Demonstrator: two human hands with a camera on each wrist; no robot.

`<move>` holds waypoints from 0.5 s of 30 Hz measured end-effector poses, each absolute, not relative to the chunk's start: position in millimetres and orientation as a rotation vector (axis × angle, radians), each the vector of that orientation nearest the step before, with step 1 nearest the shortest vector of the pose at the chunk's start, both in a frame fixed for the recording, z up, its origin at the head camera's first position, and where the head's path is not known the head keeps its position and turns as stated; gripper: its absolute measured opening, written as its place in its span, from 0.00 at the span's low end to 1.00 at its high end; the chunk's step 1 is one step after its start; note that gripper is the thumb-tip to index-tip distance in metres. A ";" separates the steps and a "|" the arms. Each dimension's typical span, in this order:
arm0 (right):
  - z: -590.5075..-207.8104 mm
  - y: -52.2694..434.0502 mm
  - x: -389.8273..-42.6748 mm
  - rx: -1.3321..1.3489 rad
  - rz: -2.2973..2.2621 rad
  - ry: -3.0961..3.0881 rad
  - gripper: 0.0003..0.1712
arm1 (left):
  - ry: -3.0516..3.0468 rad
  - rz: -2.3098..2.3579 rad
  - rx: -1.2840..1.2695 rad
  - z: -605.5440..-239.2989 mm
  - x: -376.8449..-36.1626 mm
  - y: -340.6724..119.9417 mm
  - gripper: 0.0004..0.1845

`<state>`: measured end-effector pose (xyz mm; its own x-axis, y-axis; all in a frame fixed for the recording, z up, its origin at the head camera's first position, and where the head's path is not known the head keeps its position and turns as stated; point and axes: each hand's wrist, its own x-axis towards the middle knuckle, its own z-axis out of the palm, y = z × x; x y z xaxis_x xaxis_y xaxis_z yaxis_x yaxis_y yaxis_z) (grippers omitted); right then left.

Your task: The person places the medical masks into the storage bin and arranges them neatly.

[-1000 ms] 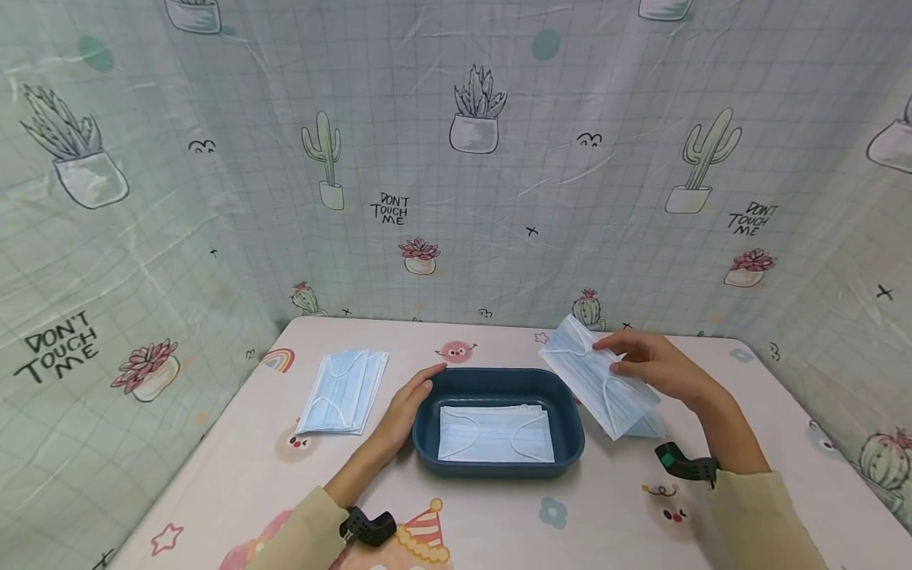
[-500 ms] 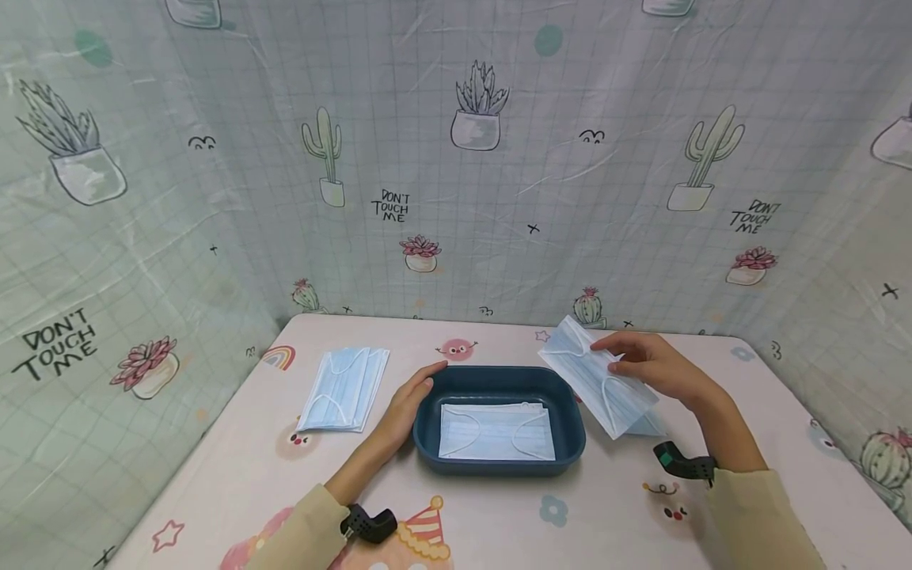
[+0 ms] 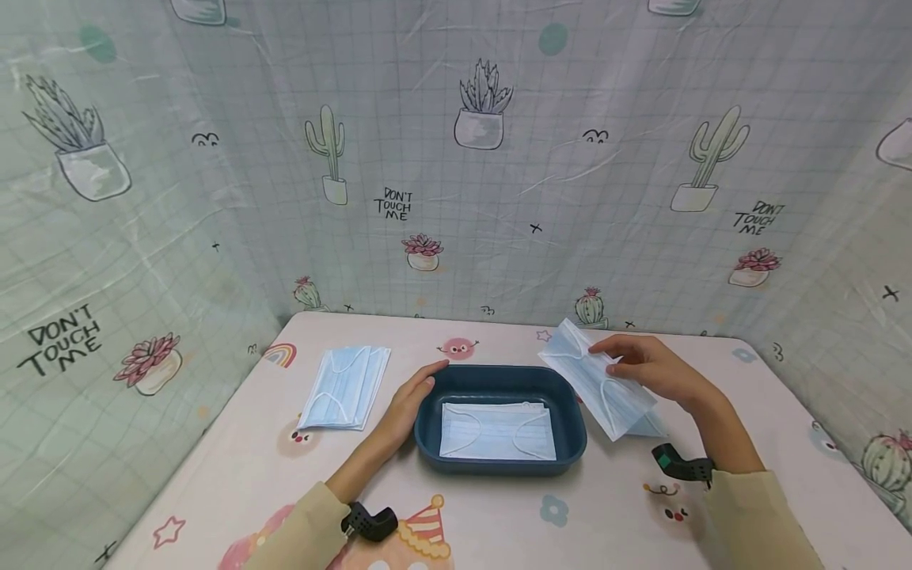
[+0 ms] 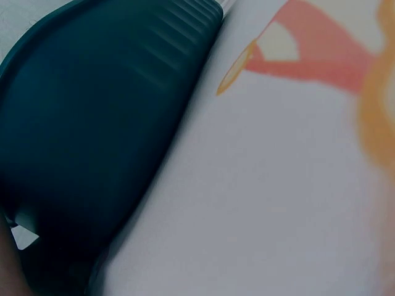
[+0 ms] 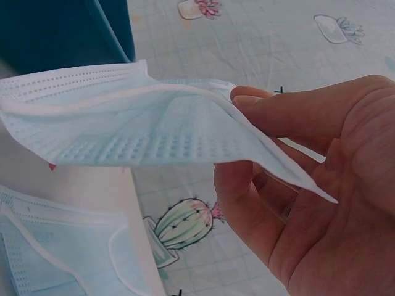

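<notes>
One mask mostly under held mask

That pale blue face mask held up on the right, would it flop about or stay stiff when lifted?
Probably floppy: the pale blue pleated face mask bends and sags where the right hand pinches one edge. It looks very light, held by fingertips alone. Its thin ear loops would likely dangle and might catch on the dark blue plastic tray beside it.
</notes>
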<state>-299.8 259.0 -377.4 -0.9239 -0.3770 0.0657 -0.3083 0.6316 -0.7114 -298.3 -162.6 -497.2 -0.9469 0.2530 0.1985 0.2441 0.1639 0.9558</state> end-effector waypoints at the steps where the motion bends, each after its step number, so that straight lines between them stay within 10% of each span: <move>1: -378.0 259.1 -300.4 -0.587 -1.175 2.755 0.21 | 2.392 1.960 0.510 -497.2 -298.5 -162.5 0.23; 15: -381.7 257.8 -303.2 -0.614 -1.172 2.734 0.21 | 2.404 1.951 0.524 -495.8 -298.9 -162.2 0.23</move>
